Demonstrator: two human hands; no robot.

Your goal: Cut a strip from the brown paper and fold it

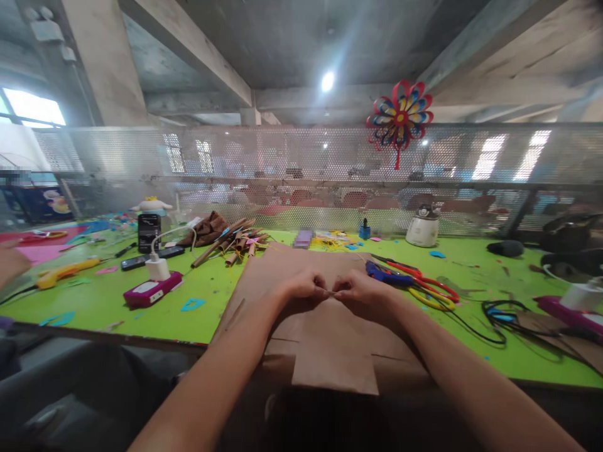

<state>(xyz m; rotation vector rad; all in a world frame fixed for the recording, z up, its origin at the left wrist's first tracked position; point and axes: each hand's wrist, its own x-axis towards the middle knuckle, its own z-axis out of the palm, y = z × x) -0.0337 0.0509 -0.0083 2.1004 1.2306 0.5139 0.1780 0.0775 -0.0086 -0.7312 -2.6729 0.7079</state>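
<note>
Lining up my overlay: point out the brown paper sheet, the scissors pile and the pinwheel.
brown paper sheet (330, 339): head view, bare middle below the hands.
scissors pile (424, 287): head view, red handle loops.
pinwheel (400, 117): head view, its hub, on the mesh screen.

a green worktop (141, 307) runs below a perforated mesh screen (282, 169). concrete beams (188, 44) cross the ceiling, a lamp (328, 80) glows, and a window (32, 107) is bright at left.

Scissors (419, 284) and cables (494, 317) crowd the table (211, 295) toward its right edge; a charger (156, 269) on a magenta box (151, 290) blocks the left, with bare green between.
</note>
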